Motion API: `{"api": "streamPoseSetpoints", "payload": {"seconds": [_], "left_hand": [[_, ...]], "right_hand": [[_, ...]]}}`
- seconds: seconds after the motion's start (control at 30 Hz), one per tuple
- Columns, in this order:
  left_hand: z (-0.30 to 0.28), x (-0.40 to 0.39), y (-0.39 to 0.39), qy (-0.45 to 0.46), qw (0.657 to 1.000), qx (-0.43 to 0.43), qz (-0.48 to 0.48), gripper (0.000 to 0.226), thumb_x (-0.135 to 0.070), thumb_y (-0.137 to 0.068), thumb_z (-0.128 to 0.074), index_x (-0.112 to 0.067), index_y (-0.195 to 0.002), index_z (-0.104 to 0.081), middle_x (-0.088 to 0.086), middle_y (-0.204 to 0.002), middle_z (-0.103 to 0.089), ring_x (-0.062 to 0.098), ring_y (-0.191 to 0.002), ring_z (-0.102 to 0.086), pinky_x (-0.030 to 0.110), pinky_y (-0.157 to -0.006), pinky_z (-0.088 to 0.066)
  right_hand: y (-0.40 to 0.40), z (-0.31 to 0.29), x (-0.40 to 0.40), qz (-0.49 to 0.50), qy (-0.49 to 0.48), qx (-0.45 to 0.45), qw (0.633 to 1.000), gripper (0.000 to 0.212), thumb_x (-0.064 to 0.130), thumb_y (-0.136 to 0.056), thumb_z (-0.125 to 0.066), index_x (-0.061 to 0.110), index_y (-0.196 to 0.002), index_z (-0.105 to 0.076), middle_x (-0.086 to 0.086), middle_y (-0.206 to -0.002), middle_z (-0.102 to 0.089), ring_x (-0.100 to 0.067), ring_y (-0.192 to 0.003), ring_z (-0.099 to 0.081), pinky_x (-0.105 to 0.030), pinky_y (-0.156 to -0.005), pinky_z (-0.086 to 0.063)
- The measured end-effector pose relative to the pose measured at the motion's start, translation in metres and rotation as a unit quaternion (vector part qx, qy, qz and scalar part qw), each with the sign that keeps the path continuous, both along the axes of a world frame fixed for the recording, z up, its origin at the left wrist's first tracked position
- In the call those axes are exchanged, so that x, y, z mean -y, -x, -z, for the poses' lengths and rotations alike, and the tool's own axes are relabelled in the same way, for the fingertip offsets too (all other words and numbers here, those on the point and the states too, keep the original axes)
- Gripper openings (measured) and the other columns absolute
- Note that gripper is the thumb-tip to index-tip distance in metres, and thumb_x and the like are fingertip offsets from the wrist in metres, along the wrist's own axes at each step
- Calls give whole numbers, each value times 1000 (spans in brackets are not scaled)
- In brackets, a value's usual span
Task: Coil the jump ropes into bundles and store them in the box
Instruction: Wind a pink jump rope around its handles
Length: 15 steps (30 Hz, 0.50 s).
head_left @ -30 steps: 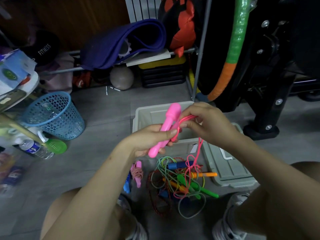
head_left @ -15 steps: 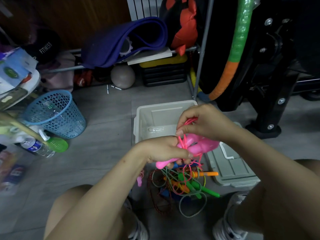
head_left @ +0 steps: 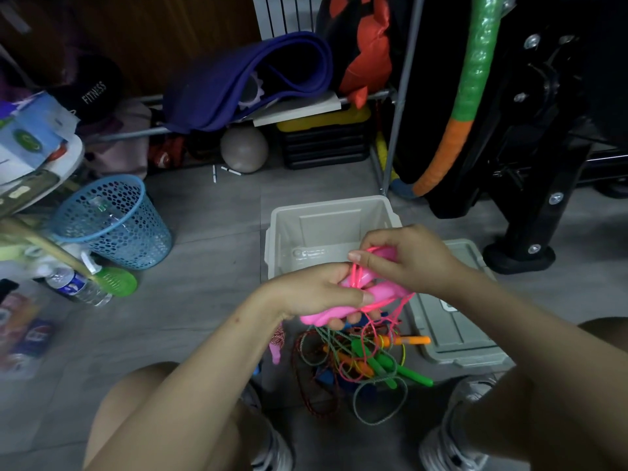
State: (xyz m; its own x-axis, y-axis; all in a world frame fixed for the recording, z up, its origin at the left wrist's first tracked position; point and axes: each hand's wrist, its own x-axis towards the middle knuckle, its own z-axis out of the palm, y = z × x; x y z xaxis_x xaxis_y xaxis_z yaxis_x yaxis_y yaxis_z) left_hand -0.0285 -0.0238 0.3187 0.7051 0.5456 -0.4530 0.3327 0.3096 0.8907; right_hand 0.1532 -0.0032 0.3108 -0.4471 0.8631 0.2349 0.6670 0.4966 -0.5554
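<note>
Left hand (head_left: 317,294) grips smooth pink plastic handles (head_left: 353,302), long axis level, pointing left-right, just above box (head_left: 334,207). Right hand (head_left: 406,258) pinches thin glossy pink cord (head_left: 356,270) looped round handles. Box grey, rectangular, hard plastic; near wall hidden behind hands. Tangled ropes (head_left: 362,362) on floor below; ends hard to trace.

- Two hands: left hand (head_left: 316,294), right hand (head_left: 407,260), at centre.
- One grey box (head_left: 306,226) at twelve o'clock.
- One grey lid (head_left: 455,331) at three o'clock.
- One blue mesh basket (head_left: 115,226) at ten o'clock.
- One grey ball (head_left: 244,149).
- One tangled pile of ropes (head_left: 360,365); number unclear.
</note>
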Motion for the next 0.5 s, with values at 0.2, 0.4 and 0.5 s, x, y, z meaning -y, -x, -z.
{"api": "streamPoseSetpoints", "payload": {"seconds": [0.2,0.4,0.5], "left_hand": [[3,2,-6,-12,997,38,-65,10,-2,-95,-48,-5,-102,-55,3,-81,-68,9,-63,-64,23,-59,-55],[0,4,-5,-5,996,44,-77,10,-3,-95,-48,-2,-98,-57,4,-71,-70,11,-57,-64,21,-55,-54],[-2,2,-6,23,995,49,-84,12,-8,-94,-49,-5,-103,-57,9,-82,-69,17,-64,-68,26,-58,-57]], "right_hand": [[-5,-9,-3,21,-65,70,995,59,74,-77,-24,34,-83,-68,10,-82,-66,-12,-80,-63,-29,-64,-45],[-8,-9,-9,-23,41,20,999,41,61,-86,-45,27,-79,-67,5,-69,-66,-5,-69,-58,-30,-68,-47],[-8,-10,-12,-24,31,-1,999,39,54,-88,-52,22,-75,-69,3,-64,-65,-5,-64,-57,-24,-62,-44]]}}
